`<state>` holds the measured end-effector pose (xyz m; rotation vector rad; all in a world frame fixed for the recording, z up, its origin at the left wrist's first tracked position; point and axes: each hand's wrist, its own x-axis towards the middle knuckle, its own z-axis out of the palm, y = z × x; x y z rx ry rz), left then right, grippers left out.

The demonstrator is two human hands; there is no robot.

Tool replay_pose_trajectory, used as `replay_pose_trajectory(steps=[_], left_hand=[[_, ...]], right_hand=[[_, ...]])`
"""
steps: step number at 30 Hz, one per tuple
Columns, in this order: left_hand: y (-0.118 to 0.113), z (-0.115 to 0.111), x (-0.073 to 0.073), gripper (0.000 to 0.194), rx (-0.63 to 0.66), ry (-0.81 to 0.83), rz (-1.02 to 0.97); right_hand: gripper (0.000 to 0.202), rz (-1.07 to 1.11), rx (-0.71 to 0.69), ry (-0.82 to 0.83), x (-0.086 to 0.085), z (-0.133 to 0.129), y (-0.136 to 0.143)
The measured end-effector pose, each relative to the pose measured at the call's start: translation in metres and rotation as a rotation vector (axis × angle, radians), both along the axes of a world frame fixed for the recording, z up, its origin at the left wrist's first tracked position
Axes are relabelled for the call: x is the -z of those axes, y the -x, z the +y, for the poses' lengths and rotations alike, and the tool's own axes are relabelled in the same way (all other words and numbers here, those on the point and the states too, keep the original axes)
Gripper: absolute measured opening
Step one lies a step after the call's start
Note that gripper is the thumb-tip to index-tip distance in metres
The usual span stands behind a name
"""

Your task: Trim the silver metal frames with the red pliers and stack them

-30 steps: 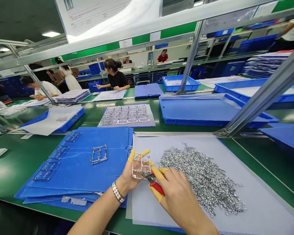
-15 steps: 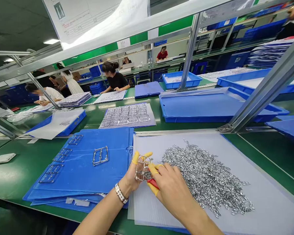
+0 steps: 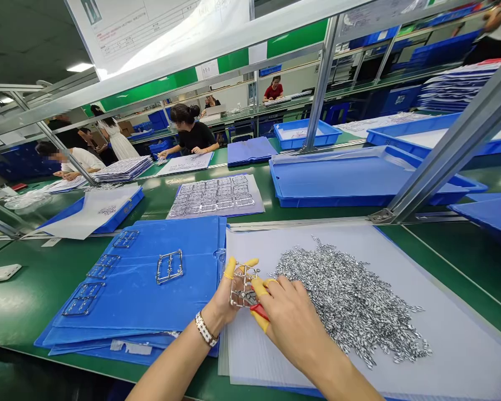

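Note:
My left hand [image 3: 224, 298], with yellow finger cots, is closed around a shiny metallic frame of small parts [image 3: 239, 274], held upright above the gap between the blue sheets and the white sheet. In my right hand [image 3: 286, 312], also in yellow finger cots, are red-handled cutting pliers [image 3: 259, 309], their jaws inside the frame against its lower part. Whether the jaws are closed on a part I cannot make out. Right of my hands spreads a heap of small shiny loose parts [image 3: 350, 301] on the white sheet [image 3: 267, 362]. Another metallic frame [image 3: 170, 267] lies on the blue sheets [image 3: 150, 312] to the left.
Several darker frames [image 3: 83, 298] lie along the blue sheets' left side. Beyond, a board of frames [image 3: 217, 195], a large blue tray [image 3: 334, 178] and a smaller tray [image 3: 112, 214] stand on the green table. A metal post [image 3: 451, 133] slants at right. Co-workers sit across.
The view has shifted slightly. My hands keep nearly the same hold, with the pliers still at the frame's lower part. A co-worker in black has reached an arm out to the side.

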<state>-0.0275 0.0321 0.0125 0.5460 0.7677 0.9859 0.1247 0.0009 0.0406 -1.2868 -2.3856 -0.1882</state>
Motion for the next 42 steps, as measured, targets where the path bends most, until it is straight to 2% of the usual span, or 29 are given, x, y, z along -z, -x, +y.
replay_pose_trajectory(steps=[14,20,24,30,34,42], left_hand=[[0.003,0.001,0.009,0.070,0.010,0.041,0.030],[0.001,-0.004,0.009,0.066,0.018,0.009,0.044],[-0.002,-0.006,0.009,0.066,0.045,0.048,0.039],[-0.014,-0.004,0.008,0.066,0.115,0.089,0.001],[-0.023,-0.007,0.008,0.071,0.141,0.089,0.076],[-0.027,-0.009,0.013,0.068,0.125,0.083,0.170]], right_hand=[[0.035,-0.061,0.052,-0.048,0.002,-0.003,0.003],[0.026,-0.056,0.063,-0.041,0.000,-0.005,0.003],[0.023,-0.049,0.068,-0.018,0.000,-0.007,-0.001],[0.032,-0.008,0.158,0.036,-0.003,-0.003,-0.022],[0.037,-0.007,0.213,0.092,-0.005,0.004,-0.029],[0.035,-0.023,0.208,0.160,-0.003,0.005,-0.030]])
